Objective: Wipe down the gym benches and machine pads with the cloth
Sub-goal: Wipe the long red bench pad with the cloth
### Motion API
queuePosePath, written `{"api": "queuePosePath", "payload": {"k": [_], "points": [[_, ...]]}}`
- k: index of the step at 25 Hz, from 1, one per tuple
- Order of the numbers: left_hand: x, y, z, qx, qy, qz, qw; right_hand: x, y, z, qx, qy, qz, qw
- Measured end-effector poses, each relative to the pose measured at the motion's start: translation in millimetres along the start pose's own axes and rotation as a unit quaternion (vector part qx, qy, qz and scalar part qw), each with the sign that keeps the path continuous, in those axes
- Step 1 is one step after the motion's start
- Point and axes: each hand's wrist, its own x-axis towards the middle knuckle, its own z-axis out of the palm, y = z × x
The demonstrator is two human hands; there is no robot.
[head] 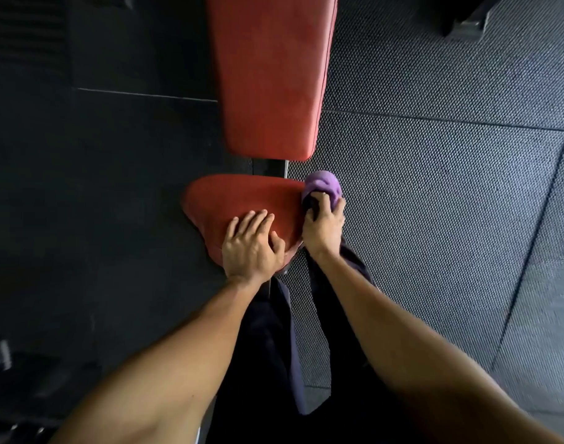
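My right hand (323, 226) clenched on the bunched purple cloth (323, 184) at frame centre, against the red seat pad's (242, 197) right edge, my left hand (252, 245) flat, fingers straight, on the pad's near end

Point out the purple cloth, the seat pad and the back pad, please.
purple cloth (324, 184): head view, bunched top.
seat pad (242, 198): head view, bare surface.
back pad (271, 75): head view, middle.

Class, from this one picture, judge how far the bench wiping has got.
Done: nothing shows for certain. In hand: the right hand grips the purple cloth at the right edge of the seat pad; the left hand rests flat on that pad. Left: probably the back pad, which neither hand touches.
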Motion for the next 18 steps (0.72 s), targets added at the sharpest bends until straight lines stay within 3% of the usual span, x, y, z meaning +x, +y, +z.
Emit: {"api": "queuePosePath", "payload": {"k": [5, 13, 18], "points": [[-4.0, -1.4, 1.9, -0.012, 0.036, 0.002, 0.999, -94.7, -16.4, -13.8, 0.074, -0.021, -0.130, 0.988], [-9.6, -5.7, -4.1, -0.026, 0.034, 0.009, 0.999, -38.3, -45.2, -10.8, -0.072, -0.066, -0.052, 0.994], [-18.3, -18.1, -2.8, -0.029, 0.061, 0.000, 0.998, -52.9, -24.8, -31.8, -0.071, -0.138, -0.191, 0.969]]}}
